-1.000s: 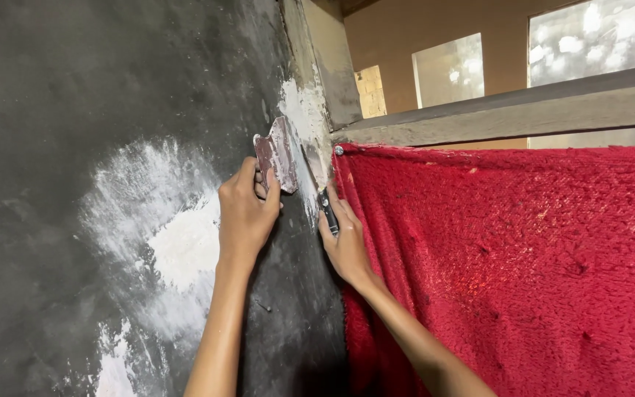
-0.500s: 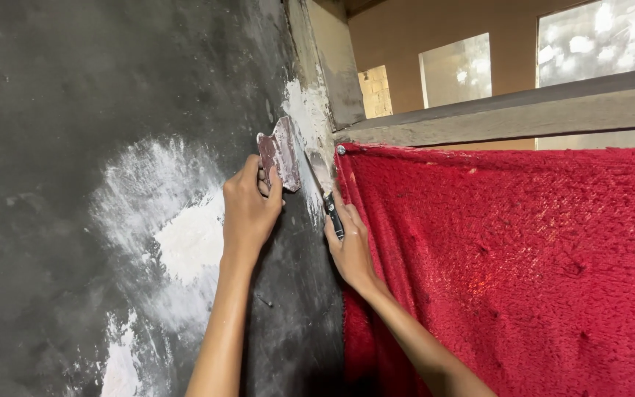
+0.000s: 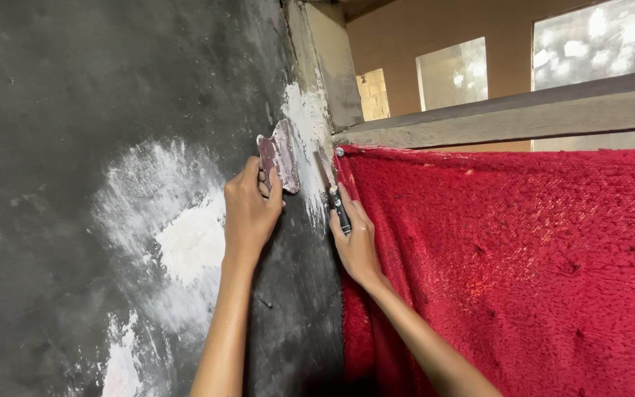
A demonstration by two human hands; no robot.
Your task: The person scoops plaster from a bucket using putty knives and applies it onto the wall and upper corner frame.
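A dark grey plastered wall point(image 3: 75, 110) fills the left of the view, rough and mottled, with broad white putty patches point(image 3: 178, 228) smeared across it in scraped, feathered strokes. At its right edge a fresh white streak runs up the corner beside a weathered wooden frame point(image 3: 494, 121). Below the frame hangs a red cloth point(image 3: 523, 272), thick and nubbly, pinned at its upper left corner. Beyond the frame a tan wall with bright openings shows.

The left hand point(image 3: 250, 209) is closed around a flat putty plate point(image 3: 281, 156), reddish-brown and crusted with white filler, held upright against the wall. The right hand point(image 3: 354, 239) is wrapped around the dark handle of a putty knife point(image 3: 334, 190), whose narrow metal blade points upward along the white streak, just beside the cloth's edge. The two tools stand near each other, apart.
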